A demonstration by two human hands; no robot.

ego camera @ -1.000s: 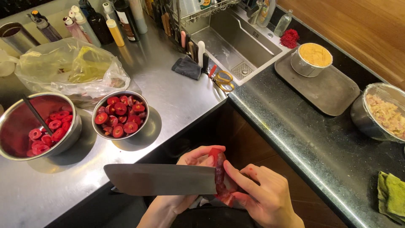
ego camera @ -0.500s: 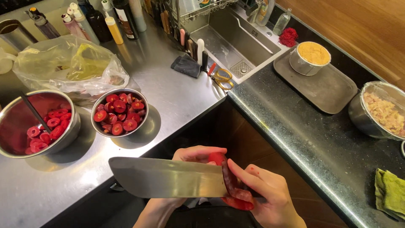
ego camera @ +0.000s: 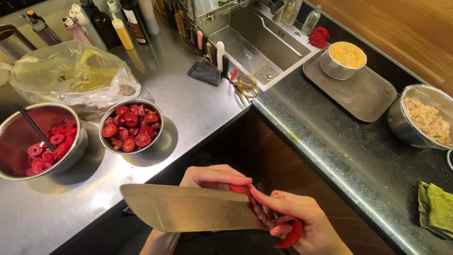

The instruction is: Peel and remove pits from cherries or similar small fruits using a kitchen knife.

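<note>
Head view: both hands work low in the frame, in front of the counter edge rather than over it. Left hand (ego camera: pixel 212 177) is closed around the handle end of a broad cleaver (ego camera: pixel 188 208), thumb lying along the top of the blade; the blade runs flat-side up toward the left. Right hand (ego camera: pixel 302 219) pinches a red fruit (ego camera: pixel 288 231), fingers curled over it, stained red at the tips. The fruit sits at the heel of the blade, touching the steel, between the two hands; part of it hangs below the right fingers. On the steel counter (ego camera: pixel 198 108), well apart from the hands, a small bowl (ego camera: pixel 131 126) holds halved red fruit, and just beside it to the left a larger bowl (ego camera: pixel 40 141) holds more pieces with a dark utensil leaning inside. A clear plastic bag (ego camera: pixel 71 73) lies behind both bowls. A sink (ego camera: pixel 255 42) is at top centre; a dark tray (ego camera: pixel 358 92) with a round tin stands on the black counter to the right
</note>
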